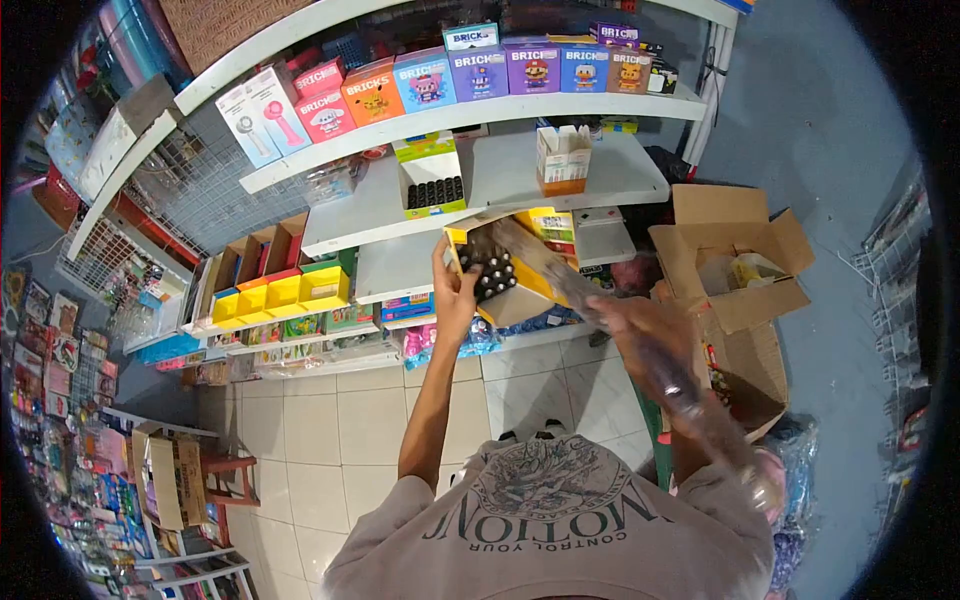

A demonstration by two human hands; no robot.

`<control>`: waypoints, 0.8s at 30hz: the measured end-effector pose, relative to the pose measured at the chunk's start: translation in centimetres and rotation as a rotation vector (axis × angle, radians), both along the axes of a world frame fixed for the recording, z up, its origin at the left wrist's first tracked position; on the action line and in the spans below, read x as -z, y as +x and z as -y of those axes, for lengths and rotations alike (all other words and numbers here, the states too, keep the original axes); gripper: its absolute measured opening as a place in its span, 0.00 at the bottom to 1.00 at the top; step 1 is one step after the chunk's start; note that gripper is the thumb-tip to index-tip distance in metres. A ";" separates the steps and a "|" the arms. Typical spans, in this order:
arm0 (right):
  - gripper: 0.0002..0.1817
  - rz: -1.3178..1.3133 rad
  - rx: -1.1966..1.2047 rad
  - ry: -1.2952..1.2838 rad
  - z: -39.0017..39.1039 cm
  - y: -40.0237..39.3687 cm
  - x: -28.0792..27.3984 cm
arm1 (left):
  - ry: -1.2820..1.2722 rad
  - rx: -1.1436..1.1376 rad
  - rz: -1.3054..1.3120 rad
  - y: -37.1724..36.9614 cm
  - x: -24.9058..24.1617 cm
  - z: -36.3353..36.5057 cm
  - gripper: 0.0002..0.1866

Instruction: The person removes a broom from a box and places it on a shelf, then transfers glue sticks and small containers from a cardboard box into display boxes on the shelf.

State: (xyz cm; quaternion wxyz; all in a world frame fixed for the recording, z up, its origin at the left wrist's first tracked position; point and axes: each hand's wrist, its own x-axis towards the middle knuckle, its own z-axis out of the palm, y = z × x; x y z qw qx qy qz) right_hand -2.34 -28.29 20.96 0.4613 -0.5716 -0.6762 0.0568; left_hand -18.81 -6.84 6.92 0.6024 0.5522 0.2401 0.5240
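White metal shelving (510,160) curves across the shop, the biggest thing before me, with pale floor tiles (370,415) below it. Facing it stands a person in a grey-beige T-shirt (560,535) printed with dark lettering. Two brown cardboard cartons stand by the person's right side; the upper carton (685,262) has its flaps spread. Along a high shelf runs a row of bright boxes (480,77) marked "BRICKS".

A long, fluffy grey-brown duster (550,270), partly blurred, slants from the person's right side up to the shelving. The right hand (645,340) is closed around it; its far end lies at the mouth of an open yellow box (527,300), though I cannot tell whether it touches the contents.

The left hand (457,290), partly curled, grips that box by its left edge, thumb inside the rim. The box tilts towards the person, just in front of the lower shelves. Smallest of all, rows of dark round caps (495,283) fill part of it.
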 end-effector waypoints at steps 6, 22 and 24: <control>0.09 -0.059 -0.106 -0.006 -1.1 -0.1 1.1 | -0.405 0.268 0.647 0.4 3.9 0.9 0.34; 0.16 0.313 -0.253 -0.015 0.2 3.5 1.9 | -0.404 0.104 0.457 1.4 3.4 -0.8 0.30; 0.09 0.250 -0.206 -0.128 0.5 3.9 0.3 | -0.217 0.139 0.422 0.0 3.3 -2.5 0.27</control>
